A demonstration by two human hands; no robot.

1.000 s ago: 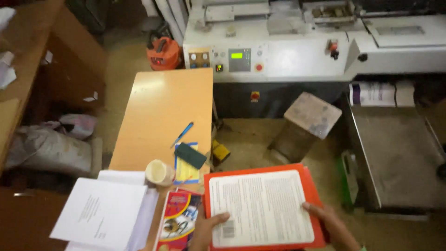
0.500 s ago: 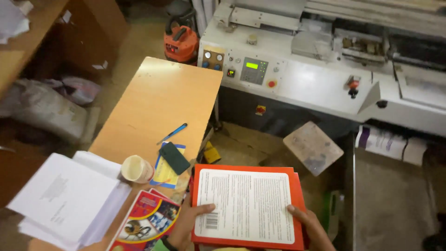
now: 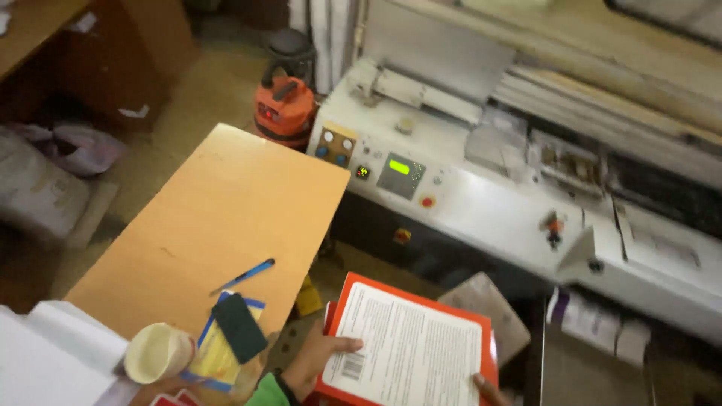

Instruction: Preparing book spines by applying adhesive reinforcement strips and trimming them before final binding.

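Your left hand (image 3: 320, 361) and right hand (image 3: 489, 389) clasp the orange-covered book (image 3: 410, 349); keep it level, clear of the table (image 3: 218, 218) beside it.

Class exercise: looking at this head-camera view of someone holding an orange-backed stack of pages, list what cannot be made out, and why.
- Right hand: cut off by the bottom edge, only fingertips show.
- Print on the top page: too small and blurred.
- Cup: contents not visible.
- White paper pile: cropped by the left corner.
- Machine's control panel: labels too small.

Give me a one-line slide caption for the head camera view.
Both hands, left hand and right hand, hold an orange-backed printed booklet beside a wooden table, facing a grey machine.
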